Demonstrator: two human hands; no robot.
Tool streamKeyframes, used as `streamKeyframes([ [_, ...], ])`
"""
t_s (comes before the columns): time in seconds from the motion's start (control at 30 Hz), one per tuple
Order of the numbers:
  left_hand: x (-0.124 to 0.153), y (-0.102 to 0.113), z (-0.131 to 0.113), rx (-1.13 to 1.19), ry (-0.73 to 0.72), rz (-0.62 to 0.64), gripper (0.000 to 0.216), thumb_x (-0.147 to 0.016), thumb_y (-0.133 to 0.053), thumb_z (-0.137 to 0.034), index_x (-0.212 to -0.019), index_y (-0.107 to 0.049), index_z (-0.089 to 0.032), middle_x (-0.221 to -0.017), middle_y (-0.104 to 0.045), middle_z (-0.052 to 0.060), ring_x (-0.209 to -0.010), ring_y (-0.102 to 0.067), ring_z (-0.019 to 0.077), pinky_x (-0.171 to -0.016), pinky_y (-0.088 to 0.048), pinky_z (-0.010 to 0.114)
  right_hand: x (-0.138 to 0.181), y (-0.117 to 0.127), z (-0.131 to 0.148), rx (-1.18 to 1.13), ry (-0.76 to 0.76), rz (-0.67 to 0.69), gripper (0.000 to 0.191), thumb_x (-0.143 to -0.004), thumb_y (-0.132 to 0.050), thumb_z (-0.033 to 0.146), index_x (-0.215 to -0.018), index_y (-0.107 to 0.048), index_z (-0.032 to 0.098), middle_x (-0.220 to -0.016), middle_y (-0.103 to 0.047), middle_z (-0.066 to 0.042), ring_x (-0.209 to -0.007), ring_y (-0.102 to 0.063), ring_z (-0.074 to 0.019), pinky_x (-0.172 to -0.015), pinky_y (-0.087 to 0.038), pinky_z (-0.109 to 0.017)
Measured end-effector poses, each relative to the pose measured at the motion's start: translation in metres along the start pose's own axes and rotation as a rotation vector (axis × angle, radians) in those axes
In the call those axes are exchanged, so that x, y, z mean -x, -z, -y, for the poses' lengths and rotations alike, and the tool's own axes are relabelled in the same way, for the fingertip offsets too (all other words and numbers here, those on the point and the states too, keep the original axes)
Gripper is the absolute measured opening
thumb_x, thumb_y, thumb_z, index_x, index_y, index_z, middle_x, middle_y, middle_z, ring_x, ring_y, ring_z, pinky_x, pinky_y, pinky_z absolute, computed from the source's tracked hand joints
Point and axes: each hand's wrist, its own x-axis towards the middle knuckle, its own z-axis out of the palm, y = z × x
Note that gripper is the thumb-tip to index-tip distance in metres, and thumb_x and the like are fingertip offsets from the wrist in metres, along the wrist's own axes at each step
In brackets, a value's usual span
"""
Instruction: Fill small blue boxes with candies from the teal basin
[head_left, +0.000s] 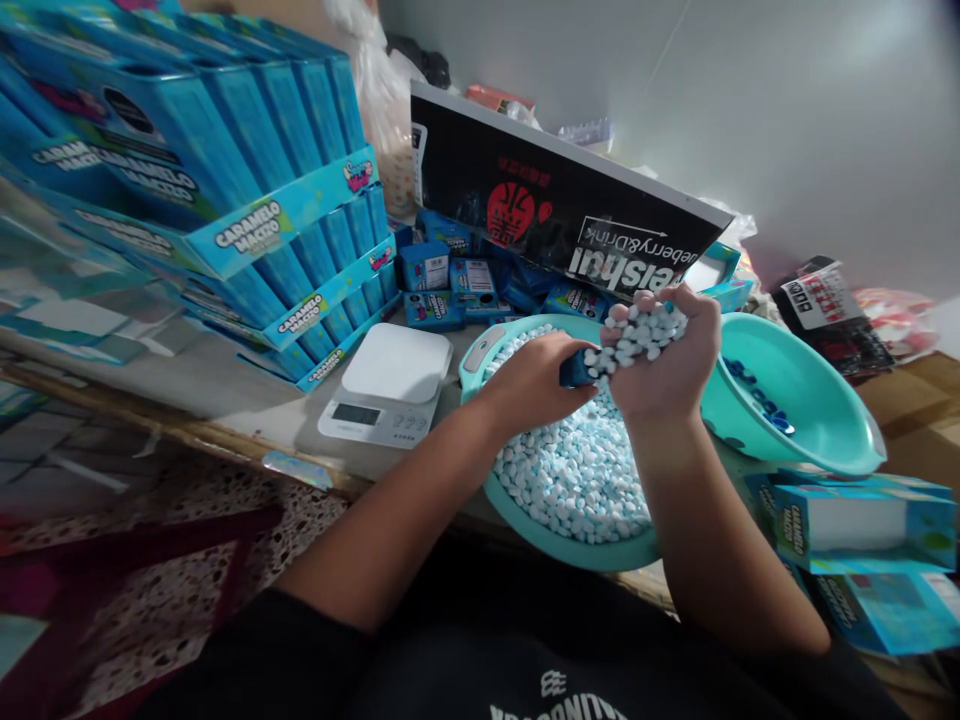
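Observation:
My left hand (541,378) is closed round a small blue box (575,369), its end turned towards my other palm. Cupped palm up, my right hand (671,368) holds a heap of small white and pale blue candies (637,335), some of them at the mouth of the box. Both hands are above a turquoise basin (517,530) filled with loose candies (574,475) of the same kind. Most of the box is hidden by my left fingers.
Left of the basin stands a white kitchen scale (390,385), beside stacked blue display trays (247,230). A black carton flap (540,200) rises behind several blue boxes (472,280). A second turquoise basin (817,400) holds dark blue pieces; open blue cartons (862,525) lie at right.

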Motion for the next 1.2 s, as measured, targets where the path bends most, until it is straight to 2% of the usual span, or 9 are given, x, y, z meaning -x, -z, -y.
streamKeyframes([
  [0.17,-0.0003,-0.0011,0.0038,-0.024,-0.055,0.005,0.023,-0.08,-0.068,-0.024,-0.1,-0.068,-0.015,-0.097,-0.069,0.007,-0.091,-0.063,0.0221,-0.078,-0.049,0.034,0.0,0.0001,-0.0004,-0.023,0.005,0.024,0.015,-0.077,-0.058,0.033,-0.075,-0.048,0.023,-0.069,-0.049,0.005,-0.061,-0.056,-0.0104,-0.053,-0.043,-0.024],
  [0.3,-0.0001,-0.0019,0.0036,-0.038,-0.048,-0.019,0.025,-0.078,-0.069,-0.024,-0.102,-0.068,-0.017,-0.096,-0.07,0.007,-0.091,-0.064,0.0229,-0.079,-0.05,0.035,0.0015,-0.0004,-0.0002,-0.036,0.011,0.032,0.013,-0.079,-0.056,0.032,-0.074,-0.049,0.022,-0.067,-0.051,0.005,-0.059,-0.058,-0.011,-0.051,-0.042,-0.024],
  [0.57,0.0011,-0.0028,0.0024,0.026,-0.032,-0.039,0.041,-0.078,-0.07,-0.02,-0.118,-0.064,-0.017,-0.114,-0.071,0.008,-0.107,-0.065,0.0236,-0.092,-0.052,0.037,0.0019,0.0027,-0.0014,0.003,0.062,0.12,0.019,-0.08,-0.06,0.035,-0.073,-0.047,0.023,-0.069,-0.053,0.005,-0.062,-0.06,-0.0112,-0.057,-0.045,-0.025],
  [0.8,0.0007,0.0009,-0.0021,0.033,0.004,0.017,0.041,-0.079,-0.067,-0.017,-0.119,-0.064,-0.019,-0.112,-0.07,0.006,-0.107,-0.065,0.0221,-0.091,-0.052,0.035,0.0022,0.0029,-0.0028,-0.01,0.097,0.115,0.022,-0.083,-0.056,0.035,-0.069,-0.043,0.023,-0.062,-0.047,0.005,-0.054,-0.048,-0.0101,-0.058,-0.045,-0.028],
  [0.9,0.0005,0.0007,-0.0005,0.04,0.001,-0.005,0.04,-0.078,-0.069,-0.018,-0.118,-0.063,-0.019,-0.113,-0.07,0.006,-0.108,-0.065,0.0229,-0.092,-0.052,0.035,0.002,0.0033,-0.0044,-0.049,0.088,0.122,0.023,-0.082,-0.059,0.035,-0.069,-0.045,0.023,-0.059,-0.043,0.006,-0.053,-0.046,-0.0101,-0.058,-0.045,-0.027],
  [1.07,0.0008,-0.0006,0.0018,0.056,-0.006,-0.007,0.041,-0.077,-0.07,-0.018,-0.117,-0.063,-0.019,-0.113,-0.07,0.007,-0.106,-0.066,0.0227,-0.091,-0.052,0.035,0.002,0.003,-0.005,-0.088,0.061,0.117,0.026,-0.084,-0.06,0.035,-0.066,-0.047,0.023,-0.056,-0.043,0.006,-0.056,-0.048,-0.0099,-0.066,-0.049,-0.027],
  [1.2,0.001,-0.0004,-0.0015,0.089,0.016,-0.026,0.039,-0.076,-0.072,-0.019,-0.114,-0.064,-0.019,-0.11,-0.07,0.006,-0.101,-0.066,0.0208,-0.089,-0.053,0.034,0.0033,0.0027,-0.0037,-0.123,0.04,0.174,0.026,-0.085,-0.059,0.033,-0.064,-0.049,0.022,-0.058,-0.047,0.006,-0.06,-0.052,-0.0093,-0.081,-0.053,-0.03],
])
